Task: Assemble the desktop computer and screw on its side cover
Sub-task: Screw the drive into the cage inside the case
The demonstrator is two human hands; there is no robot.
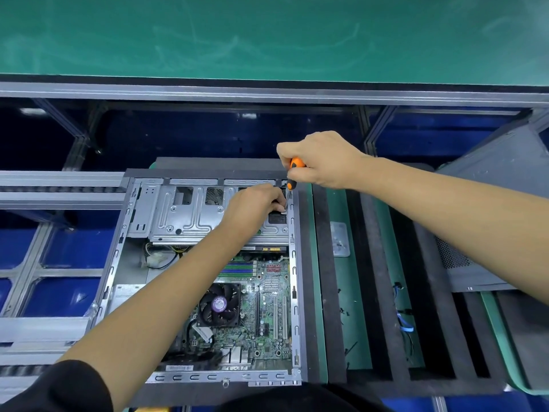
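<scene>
Drive-cage screw going in. Right hand (319,160) grips screwdriver (292,176); left hand (255,203) pinches at the tip, steadying. Next: turn, keep the tip seated.

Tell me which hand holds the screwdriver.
The right hand grips the orange-handled screwdriver; the left hand only steadies its tip inside the case.
</scene>
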